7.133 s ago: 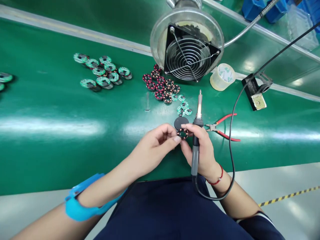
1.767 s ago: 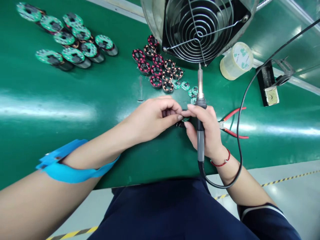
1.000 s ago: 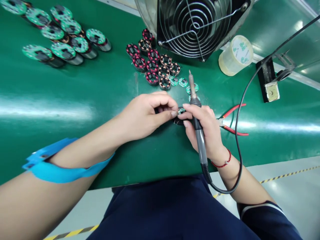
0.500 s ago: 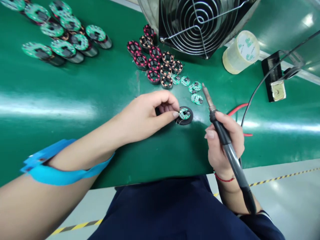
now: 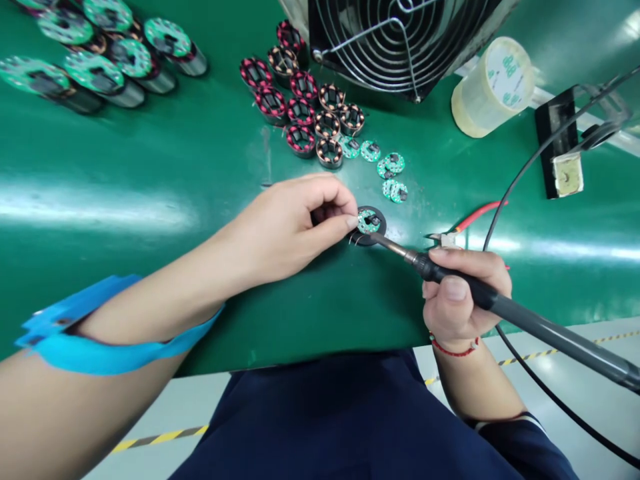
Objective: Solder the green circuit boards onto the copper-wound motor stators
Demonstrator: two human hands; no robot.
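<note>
My right hand (image 5: 465,293) grips a soldering iron (image 5: 530,323) by its dark handle. Its metal tip reaches left to the lower edge of a small round green circuit board (image 5: 369,221). That board rests on a black round base (image 5: 381,230), with thin wire ends sticking out at the lower left. With thumb and fingertips pinched together, my left hand (image 5: 300,230) holds the left edge of the circuit board. Whether a wire is also in that pinch is hidden by the fingers.
Beyond the hands sit several wound motor stators (image 5: 301,112) and several loose circuit boards (image 5: 395,192). A fan (image 5: 375,47), a tape roll (image 5: 493,87) and a soldering iron stand (image 5: 557,143) line the back. Red-handled cutters (image 5: 475,217) lie behind my right hand. Assembled motors (image 5: 125,67) stand back left.
My right hand has turned the soldering iron from pointing up and away to pointing left, bringing its tip down to the circuit board. My left hand keeps its pinch. The view has shifted slightly.
</note>
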